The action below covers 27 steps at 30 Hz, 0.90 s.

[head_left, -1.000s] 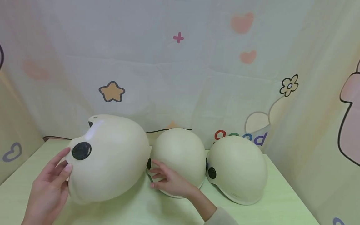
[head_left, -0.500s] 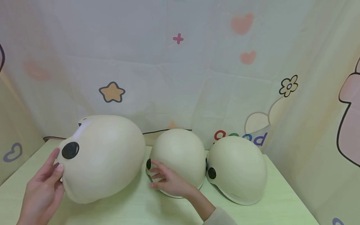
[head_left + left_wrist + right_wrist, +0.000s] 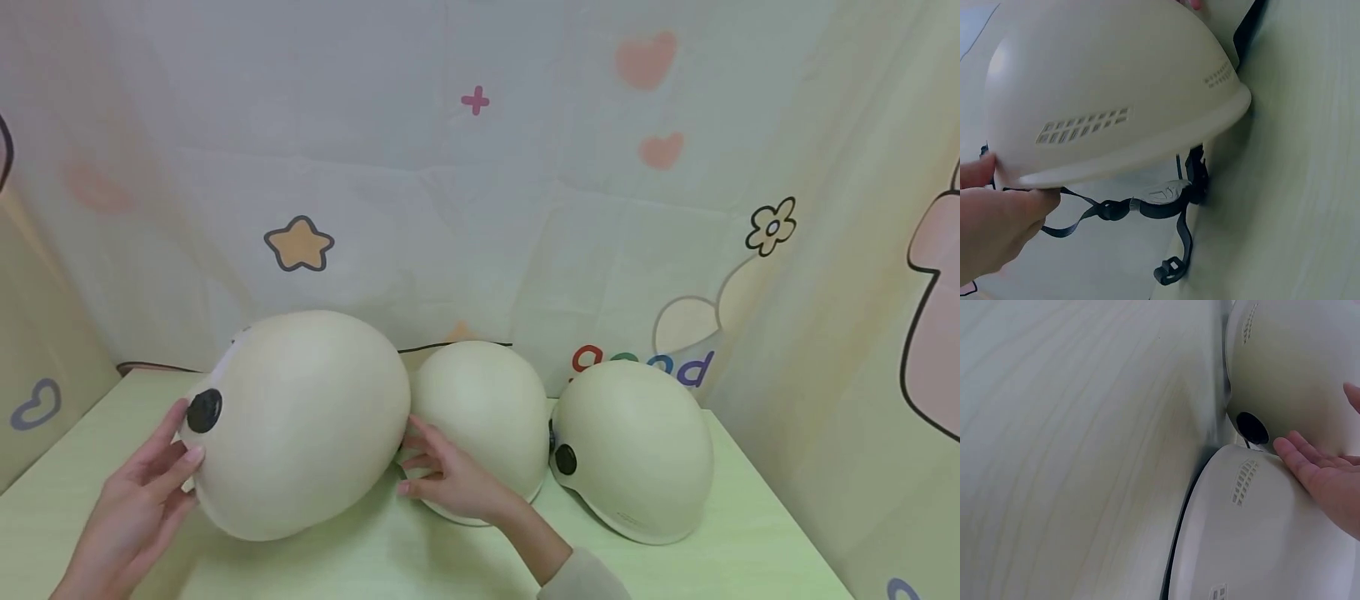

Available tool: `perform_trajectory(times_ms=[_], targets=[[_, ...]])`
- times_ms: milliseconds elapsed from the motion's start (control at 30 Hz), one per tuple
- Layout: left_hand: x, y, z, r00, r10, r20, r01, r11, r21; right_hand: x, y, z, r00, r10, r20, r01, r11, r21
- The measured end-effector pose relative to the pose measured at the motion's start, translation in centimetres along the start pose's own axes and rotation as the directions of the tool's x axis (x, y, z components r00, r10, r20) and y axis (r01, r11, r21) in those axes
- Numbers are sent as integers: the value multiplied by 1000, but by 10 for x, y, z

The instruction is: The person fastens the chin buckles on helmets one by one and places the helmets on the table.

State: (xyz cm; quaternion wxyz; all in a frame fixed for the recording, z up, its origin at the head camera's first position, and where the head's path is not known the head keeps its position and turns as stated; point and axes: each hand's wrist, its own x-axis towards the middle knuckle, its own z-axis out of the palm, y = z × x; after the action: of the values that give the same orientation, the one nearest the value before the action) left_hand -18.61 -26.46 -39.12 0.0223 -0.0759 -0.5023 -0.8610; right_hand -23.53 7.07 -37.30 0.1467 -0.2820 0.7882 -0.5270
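Three cream helmets stand in a row. With thumb and fingers, my left hand (image 3: 138,504) grips the rim of the left helmet (image 3: 311,417), beside its black round disc (image 3: 204,411). That helmet is tilted, and its black chin strap (image 3: 1172,206) hangs below the shell in the left wrist view. My right hand (image 3: 457,479), fingers loosely extended, is in front of the middle helmet (image 3: 483,400), where the left helmet meets it. In the right wrist view its fingertips touch a helmet shell (image 3: 1304,381) near a black disc (image 3: 1252,428).
The right helmet (image 3: 637,450) sits close beside the middle one on the pale green table (image 3: 585,575). Behind, a printed curtain (image 3: 405,242) with stars and hearts hangs at the table's back, and curtains also flank both sides.
My left hand moved the left helmet left, then back right, turning it slightly. It now covers the middle helmet's black disc. The right hand has barely moved.
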Motion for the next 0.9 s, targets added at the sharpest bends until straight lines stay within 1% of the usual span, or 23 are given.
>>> perform_trajectory(times_ms=[133, 233, 367, 600, 900], targets=[[3, -1, -2, 999, -33, 39, 28, 992, 126, 0, -1, -1, 1000, -17, 1, 17, 999, 28], [3, -2, -4, 998, -47, 34, 40, 981, 189, 1, -2, -1, 1000, -22, 3, 21, 999, 39], [3, -3, -7, 998, -57, 20, 51, 973, 224, 2, -1, 0, 1000, -27, 3, 26, 999, 39], [5, -5, -16, 994, -111, 7, 103, 948, 301, 4, -2, 3, 999, -26, 24, 25, 999, 22], [7, -12, -29, 989, -145, -12, 140, 929, 342, 8, 0, 10, 999, -21, 42, 21, 1000, -16]])
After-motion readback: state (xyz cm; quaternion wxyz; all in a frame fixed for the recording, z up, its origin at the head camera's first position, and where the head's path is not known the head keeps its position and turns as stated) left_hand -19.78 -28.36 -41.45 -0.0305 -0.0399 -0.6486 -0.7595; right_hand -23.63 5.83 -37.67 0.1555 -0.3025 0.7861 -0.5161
